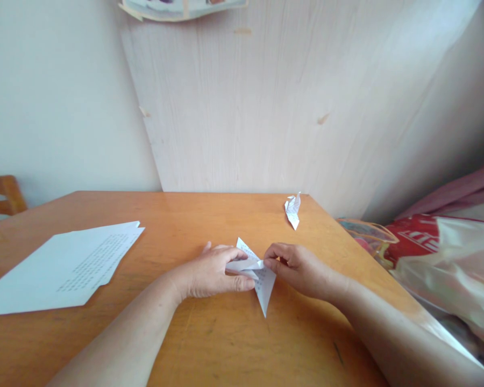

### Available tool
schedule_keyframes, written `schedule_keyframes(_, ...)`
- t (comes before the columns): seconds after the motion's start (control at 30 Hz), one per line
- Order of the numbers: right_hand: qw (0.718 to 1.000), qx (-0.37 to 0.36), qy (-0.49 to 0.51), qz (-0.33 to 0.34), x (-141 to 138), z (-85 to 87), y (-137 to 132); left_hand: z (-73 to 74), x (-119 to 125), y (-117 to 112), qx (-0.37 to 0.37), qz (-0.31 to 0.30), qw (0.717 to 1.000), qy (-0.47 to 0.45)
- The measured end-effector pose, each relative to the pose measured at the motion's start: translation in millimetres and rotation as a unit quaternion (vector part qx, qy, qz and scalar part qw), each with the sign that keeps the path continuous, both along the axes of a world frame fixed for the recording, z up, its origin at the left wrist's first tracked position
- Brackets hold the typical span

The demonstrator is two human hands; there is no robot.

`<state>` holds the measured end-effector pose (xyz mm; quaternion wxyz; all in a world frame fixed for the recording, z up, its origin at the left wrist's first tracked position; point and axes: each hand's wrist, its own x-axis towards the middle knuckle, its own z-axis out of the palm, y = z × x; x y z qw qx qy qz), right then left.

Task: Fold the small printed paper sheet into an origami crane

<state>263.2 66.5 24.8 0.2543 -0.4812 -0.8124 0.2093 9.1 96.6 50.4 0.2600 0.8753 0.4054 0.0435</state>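
Observation:
A folded piece of printed paper [266,287] lies between my hands near the middle of the wooden table, with one point toward me and another pointing away. My left hand [213,270] holds its left side, the thumb and fingers around a raised white flap. My right hand [296,266] pinches the paper's right part between thumb and bent fingers. Some of the folds are hidden under my fingers.
A small folded paper figure [293,209] stands by the table's far right corner. Printed sheets [64,269] lie in a stack on the left. Red and white bags [439,258] sit beyond the right edge. A wooden chair [8,196] is at the far left.

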Motion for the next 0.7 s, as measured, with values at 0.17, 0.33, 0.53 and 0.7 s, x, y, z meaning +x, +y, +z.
schedule_keyframes(0.17, 1.000, 0.009, 0.001, 0.007, -1, 1.7, -1, 2.9, 1, -2, -0.019, 0.014, 0.999, -0.028)
schedule_keyframes(0.33, 1.000, 0.010, 0.007, 0.001, -1, 0.5, -1, 3.3, 2, -2, -0.017, 0.009, 1.000, -0.022)
schedule_keyframes(0.53, 1.000, 0.009, 0.016, -0.011, -2, -1.1, 0, -0.3, 2, 0, 0.007, -0.003, 1.000, 0.003)
schedule_keyframes(0.7, 1.000, -0.003, 0.013, -0.014, -2, 1.5, -1, -10.3, 3, 3, 0.030, 0.005, 1.000, -0.005)
